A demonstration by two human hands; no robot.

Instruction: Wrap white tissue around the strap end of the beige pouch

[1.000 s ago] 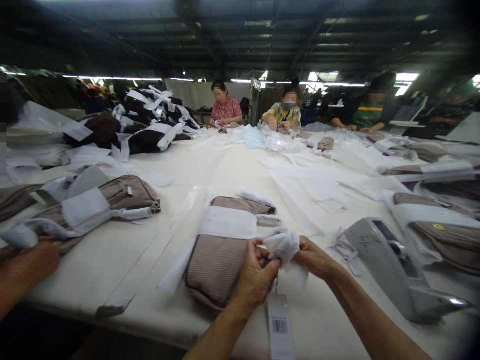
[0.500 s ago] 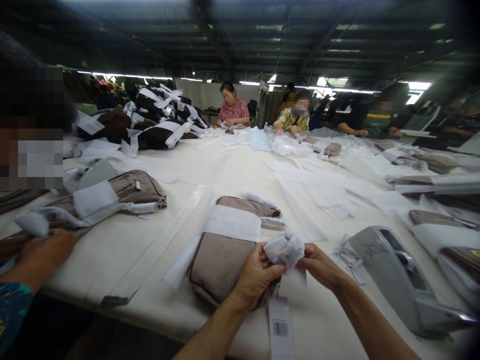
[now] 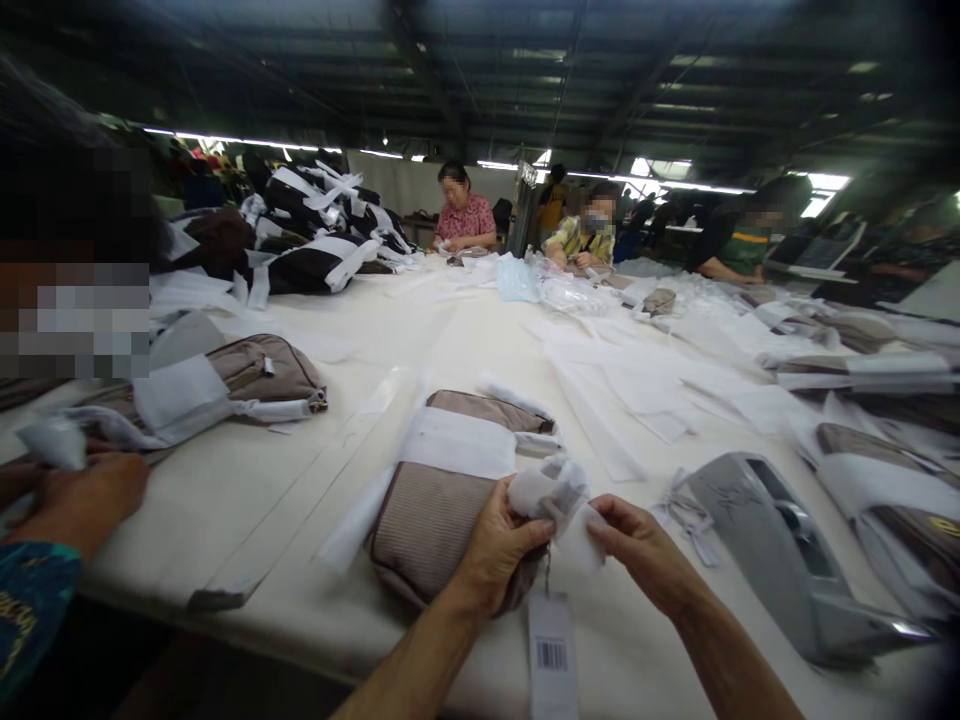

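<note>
A taupe fabric bag lies on the white table before me, banded across its middle with white paper. My left hand is closed on a crumpled wad of white tissue paper at the bag's near right corner. My right hand pinches the same tissue from the right side. A white hang tag with a barcode dangles below the bag's corner, between my wrists.
A grey tape dispenser sits at right. Another wrapped taupe bag lies at left, where a co-worker's hand rests. Dark wrapped bags pile at back left. Paper sheets and several seated people line the far side.
The view shifted slightly. My hands have drawn the tissue wad lower and leftward, closer to the bag's corner; my right hand has moved a little away from the left.
</note>
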